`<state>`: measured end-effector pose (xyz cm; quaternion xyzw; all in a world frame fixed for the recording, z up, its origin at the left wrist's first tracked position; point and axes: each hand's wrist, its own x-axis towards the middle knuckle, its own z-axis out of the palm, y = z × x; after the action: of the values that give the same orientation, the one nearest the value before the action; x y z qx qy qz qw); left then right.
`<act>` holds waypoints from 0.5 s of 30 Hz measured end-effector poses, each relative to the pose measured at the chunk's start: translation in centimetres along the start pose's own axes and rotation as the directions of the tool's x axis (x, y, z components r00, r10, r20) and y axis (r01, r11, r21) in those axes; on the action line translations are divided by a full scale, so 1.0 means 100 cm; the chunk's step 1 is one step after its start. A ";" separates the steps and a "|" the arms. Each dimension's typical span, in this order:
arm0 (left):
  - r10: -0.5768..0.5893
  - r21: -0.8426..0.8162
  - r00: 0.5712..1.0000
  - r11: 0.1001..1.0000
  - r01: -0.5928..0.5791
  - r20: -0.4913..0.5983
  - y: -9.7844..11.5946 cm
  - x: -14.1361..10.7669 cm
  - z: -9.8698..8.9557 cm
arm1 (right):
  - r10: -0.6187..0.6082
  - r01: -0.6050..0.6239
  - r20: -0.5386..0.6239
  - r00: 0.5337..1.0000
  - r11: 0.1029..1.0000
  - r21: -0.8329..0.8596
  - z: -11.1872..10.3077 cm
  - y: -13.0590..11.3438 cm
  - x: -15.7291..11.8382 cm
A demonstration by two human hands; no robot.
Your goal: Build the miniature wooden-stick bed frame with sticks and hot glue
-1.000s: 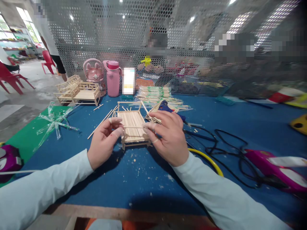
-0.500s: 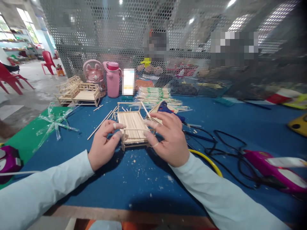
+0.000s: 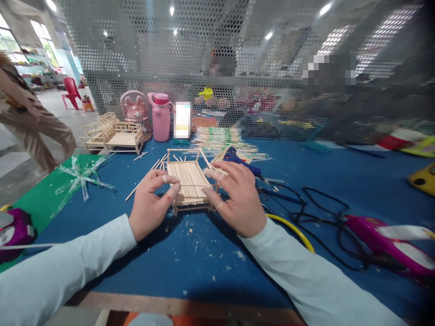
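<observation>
Shifted inward since the earlier frame, the left hand [image 3: 149, 206] pinches one end of a thin stick [image 3: 193, 184]; the right hand [image 3: 239, 197] curves around its other end, contact unclear. Between both hands, on the desk [image 3: 163, 276], the little wooden bench [image 3: 185, 171] looks light and stiff yet fragile, so its lower rails seem the safest hold.

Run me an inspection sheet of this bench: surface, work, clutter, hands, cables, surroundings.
Surface: blue tabletop, scattered with pale crumbs.
Work: slatted wooden model between the hands; another wooden model at far left.
Clutter: loose sticks, crumpled clear plastic.
Hands: left hand pinches a thin stick; right hand at its other end, grip unclear.
Cables: black cables tangled at right, yellow cable nearby.
Surroundings: mesh screen behind; person at left.
</observation>
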<state>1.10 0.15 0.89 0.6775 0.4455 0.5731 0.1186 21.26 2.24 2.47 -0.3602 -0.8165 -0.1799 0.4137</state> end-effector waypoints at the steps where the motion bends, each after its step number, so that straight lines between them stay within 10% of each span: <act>1: -0.002 0.007 1.000 1.000 0.002 -0.005 0.000 0.000 0.000 | -0.014 0.014 0.002 1.000 1.000 -0.013 0.000 0.002 0.000; 10: -0.026 0.010 1.000 1.000 0.026 -0.008 0.001 -0.001 0.001 | -0.139 0.134 0.056 0.989 0.988 0.080 -0.012 0.012 -0.001; 15: -0.009 -0.038 1.000 0.999 0.010 0.011 -0.001 -0.004 0.000 | 0.213 -0.196 -0.039 0.976 0.944 0.264 -0.022 0.018 0.002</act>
<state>1.13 -0.10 0.58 0.6762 0.4371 0.5771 0.1367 23.73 2.22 3.92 -0.3796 -0.7770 -0.0399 0.5006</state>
